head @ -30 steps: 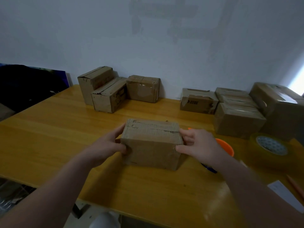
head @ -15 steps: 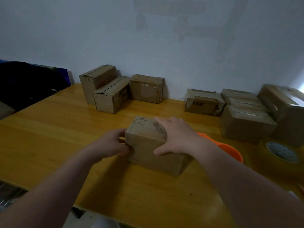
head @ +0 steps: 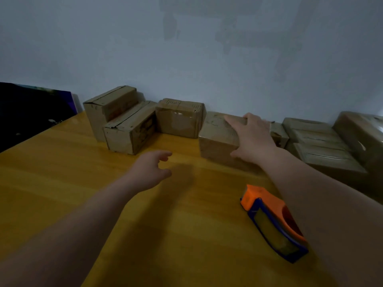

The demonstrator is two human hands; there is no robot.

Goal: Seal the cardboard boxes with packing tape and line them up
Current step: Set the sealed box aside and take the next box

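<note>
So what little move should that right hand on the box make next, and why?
Probably slide the box a touch back toward the wall, then let go. The right hand lies flat on its top, and the box's front face sits forward of the taped box beside it. The left hand hovers free over the table.

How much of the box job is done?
Looks partly done. Three boxes already sit together at the wall, one showing shiny tape. In hand: the right hand presses on a fourth box next to them; the left hand hovers empty. Left, probably: the pile of boxes at the right, not in that row; the tape dispenser lies on the table.
</note>
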